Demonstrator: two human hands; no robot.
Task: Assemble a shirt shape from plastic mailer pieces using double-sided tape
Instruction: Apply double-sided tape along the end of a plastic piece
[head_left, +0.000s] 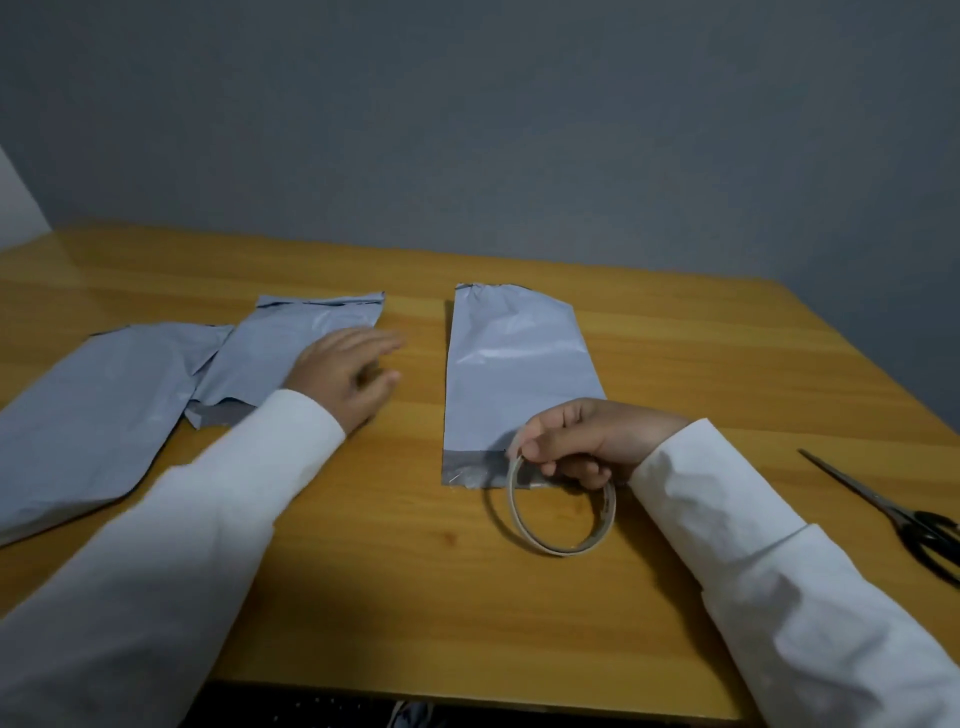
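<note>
Three grey plastic mailer pieces lie on the wooden table (363, 545). A large piece (88, 410) is at the left, a smaller piece (280, 353) overlaps its right edge, and a long upright piece (514, 374) lies at the centre with a darker strip along its near end. My left hand (348, 374) hovers, blurred, fingers spread, at the right edge of the smaller piece. My right hand (587, 441) pinches a thin ring of double-sided tape (561, 509) over the near end of the centre piece.
Black-handled scissors (893, 509) lie shut at the right edge of the table. A grey wall stands behind the table. Bare wood shows between the pieces and along the near edge.
</note>
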